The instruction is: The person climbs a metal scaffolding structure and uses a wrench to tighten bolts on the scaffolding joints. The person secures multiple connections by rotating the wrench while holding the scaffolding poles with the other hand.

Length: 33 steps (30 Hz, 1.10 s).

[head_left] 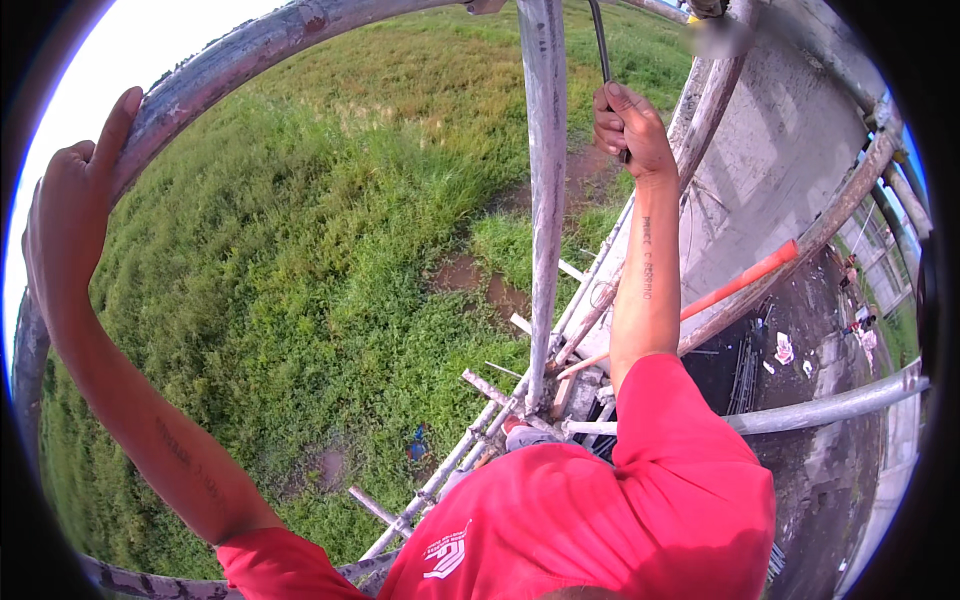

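My left hand [72,205] is wrapped around a weathered scaffold pipe [235,68] that curves across the upper left, its thumb lying along the near side. My right hand [637,128], raised at the upper middle, is closed in a fist around a thin dark metal bar [603,45]. The bar runs up out of the picture, and its short lower end shows below the fist. Just left of that hand stands a whitish upright scaffold pole [546,180]. What the bar's upper end touches is out of view.
Concrete wall [770,130] rises on the right, with rusty pipes [840,235] and an orange tube [740,278] before it. A grey pipe [830,408] crosses at right. Lower scaffold tubes [480,425] stand far below, beside green grass [330,250] and littered dark ground [800,470].
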Available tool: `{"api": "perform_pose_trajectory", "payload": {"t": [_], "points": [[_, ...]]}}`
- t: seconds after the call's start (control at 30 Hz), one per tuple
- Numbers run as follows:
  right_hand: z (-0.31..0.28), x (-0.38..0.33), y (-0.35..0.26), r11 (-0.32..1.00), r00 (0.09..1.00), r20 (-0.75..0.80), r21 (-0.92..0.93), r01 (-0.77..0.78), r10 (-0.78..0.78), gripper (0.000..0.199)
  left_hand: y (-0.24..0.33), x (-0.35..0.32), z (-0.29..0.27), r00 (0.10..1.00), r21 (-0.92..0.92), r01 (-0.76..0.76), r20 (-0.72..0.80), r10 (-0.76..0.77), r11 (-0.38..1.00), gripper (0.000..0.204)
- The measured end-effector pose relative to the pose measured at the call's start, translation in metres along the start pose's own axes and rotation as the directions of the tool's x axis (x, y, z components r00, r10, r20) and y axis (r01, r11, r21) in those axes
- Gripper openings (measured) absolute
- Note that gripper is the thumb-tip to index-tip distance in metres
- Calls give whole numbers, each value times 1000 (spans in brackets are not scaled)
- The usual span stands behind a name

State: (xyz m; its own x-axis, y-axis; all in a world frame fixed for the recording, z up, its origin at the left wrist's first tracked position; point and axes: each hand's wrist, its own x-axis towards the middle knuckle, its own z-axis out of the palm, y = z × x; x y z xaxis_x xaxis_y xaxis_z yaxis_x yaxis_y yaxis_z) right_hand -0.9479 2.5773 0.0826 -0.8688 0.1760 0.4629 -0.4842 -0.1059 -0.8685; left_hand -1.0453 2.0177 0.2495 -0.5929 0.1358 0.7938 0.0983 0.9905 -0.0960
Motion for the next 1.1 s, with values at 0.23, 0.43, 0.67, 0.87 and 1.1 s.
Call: {"api": "perform_pose_trajectory", "payload": {"t": [0.23, 0.43, 0.67, 0.87, 1.1], "points": [[27, -10, -1, 991, 1000, 13, 130, -15, 13, 32, 31, -8, -24, 993, 39, 114, 17, -115, 993, 80], [36, -15, 0, 996, 998, -55, 83, 21, -17, 32, 30, -9, -25, 991, 13, 126, 32, -126, 992, 79], [44, -16, -1, 996, 993, -117, 86, 19, -9, 31, 35, -9, -27, 989, 4, 131, 65, -131, 991, 78], [38, -11, 0, 987, 1000, 7, 157, -19, 18, 34, 26, -14, -26, 994, -71, 108, 41, -105, 992, 83], [13, 6, 4, 979, 952, 308, 195, -61, -2, 34, 13, -19, -23, 1000, -95, -17, 3, 17, 995, 92]]}}
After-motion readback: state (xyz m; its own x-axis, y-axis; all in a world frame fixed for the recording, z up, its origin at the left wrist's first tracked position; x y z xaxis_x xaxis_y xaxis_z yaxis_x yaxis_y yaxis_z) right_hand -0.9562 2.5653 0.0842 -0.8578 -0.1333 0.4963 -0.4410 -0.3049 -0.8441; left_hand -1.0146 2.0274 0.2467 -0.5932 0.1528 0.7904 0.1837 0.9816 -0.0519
